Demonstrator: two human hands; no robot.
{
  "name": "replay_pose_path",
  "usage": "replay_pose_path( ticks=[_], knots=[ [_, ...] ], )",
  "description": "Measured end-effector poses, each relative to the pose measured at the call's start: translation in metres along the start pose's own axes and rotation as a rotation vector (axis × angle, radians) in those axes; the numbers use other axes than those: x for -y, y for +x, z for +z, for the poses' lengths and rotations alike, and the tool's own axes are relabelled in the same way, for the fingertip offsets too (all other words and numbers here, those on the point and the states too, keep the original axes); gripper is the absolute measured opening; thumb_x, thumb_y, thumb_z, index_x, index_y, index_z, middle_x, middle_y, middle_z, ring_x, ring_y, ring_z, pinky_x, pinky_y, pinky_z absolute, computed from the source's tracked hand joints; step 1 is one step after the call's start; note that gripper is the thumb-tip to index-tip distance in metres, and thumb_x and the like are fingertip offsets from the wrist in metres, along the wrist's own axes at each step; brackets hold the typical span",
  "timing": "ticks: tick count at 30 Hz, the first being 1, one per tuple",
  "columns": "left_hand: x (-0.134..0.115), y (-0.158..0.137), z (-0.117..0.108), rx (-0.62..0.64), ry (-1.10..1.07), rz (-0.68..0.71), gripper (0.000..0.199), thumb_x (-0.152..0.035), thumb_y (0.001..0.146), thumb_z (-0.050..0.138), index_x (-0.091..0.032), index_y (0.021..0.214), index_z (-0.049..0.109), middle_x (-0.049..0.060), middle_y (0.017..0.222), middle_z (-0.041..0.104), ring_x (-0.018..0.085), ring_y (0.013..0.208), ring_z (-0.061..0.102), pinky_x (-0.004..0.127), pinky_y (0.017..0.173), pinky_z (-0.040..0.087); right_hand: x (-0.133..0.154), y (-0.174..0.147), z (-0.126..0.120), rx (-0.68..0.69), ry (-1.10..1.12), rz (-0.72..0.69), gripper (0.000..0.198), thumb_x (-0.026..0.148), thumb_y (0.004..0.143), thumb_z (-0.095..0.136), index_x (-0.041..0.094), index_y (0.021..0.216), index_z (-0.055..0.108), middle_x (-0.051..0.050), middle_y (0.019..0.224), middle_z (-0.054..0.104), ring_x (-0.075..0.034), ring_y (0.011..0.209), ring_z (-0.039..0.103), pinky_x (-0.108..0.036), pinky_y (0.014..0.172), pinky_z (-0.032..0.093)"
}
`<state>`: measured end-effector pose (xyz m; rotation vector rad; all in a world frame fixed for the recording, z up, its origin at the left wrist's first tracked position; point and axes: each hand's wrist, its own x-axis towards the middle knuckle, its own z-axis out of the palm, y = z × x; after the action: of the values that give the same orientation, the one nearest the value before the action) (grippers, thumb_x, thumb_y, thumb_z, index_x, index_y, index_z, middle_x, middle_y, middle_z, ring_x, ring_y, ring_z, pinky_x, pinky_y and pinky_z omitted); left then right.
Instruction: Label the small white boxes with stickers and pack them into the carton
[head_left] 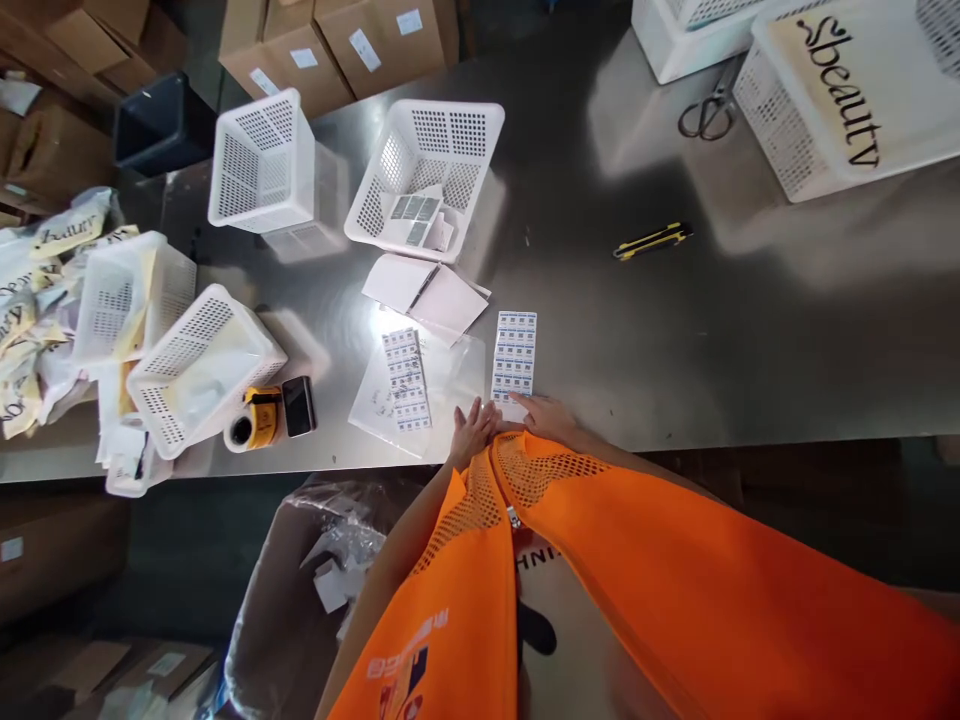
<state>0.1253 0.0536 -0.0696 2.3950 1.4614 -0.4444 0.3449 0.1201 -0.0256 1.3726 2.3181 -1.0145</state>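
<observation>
A sheet of small printed labels (514, 355) with blue bands lies on the metal table near its front edge. My right hand (551, 417) rests at the sheet's lower end, a finger stretched out over the bottom row. Just left of it, my left hand (472, 432) lies with its fingers apart at the table edge, holding nothing. A second label sheet (406, 380) sits on a clear plastic bag (457, 380) to the left. Behind that, an open notebook (457, 305) has a pen (424, 286) across it.
White baskets (480, 150) stand along the back and left, one holding paper pieces. A yellow utility knife (652, 241) and scissors (706, 117) lie to the right. A tape roll (255, 420) and phone (299, 406) are at the left. A plastic-lined box (285, 590) stands below the table edge.
</observation>
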Motion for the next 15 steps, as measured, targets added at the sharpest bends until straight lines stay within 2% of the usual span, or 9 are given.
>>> replay_pose_path(
  ticks=[6, 15],
  knots=[
    [0.000, -0.001, 0.001, -0.007, -0.010, 0.000, 0.057, -0.029, 0.100, 0.041, -0.027, 0.157, 0.035, 0.012, 0.164, 0.028, 0.038, 0.151, 0.023, 0.073, 0.111, 0.030, -0.001, -0.019, -0.012, 0.045, 0.001, 0.116, 0.058, 0.022, 0.101, 0.037, 0.026, 0.159, 0.034, -0.010, 0.133, 0.055, -0.018, 0.123, 0.054, -0.034, 0.114, 0.041],
    [0.000, -0.001, 0.001, 0.016, -0.003, -0.009, 0.055, -0.032, 0.103, 0.035, -0.026, 0.158, 0.033, 0.010, 0.164, 0.026, 0.037, 0.152, 0.022, 0.072, 0.112, 0.028, 0.001, -0.013, -0.014, 0.059, 0.006, 0.181, 0.052, 0.025, 0.101, 0.038, 0.029, 0.153, 0.045, -0.009, 0.131, 0.056, -0.018, 0.118, 0.056, -0.030, 0.108, 0.044]
  ],
)
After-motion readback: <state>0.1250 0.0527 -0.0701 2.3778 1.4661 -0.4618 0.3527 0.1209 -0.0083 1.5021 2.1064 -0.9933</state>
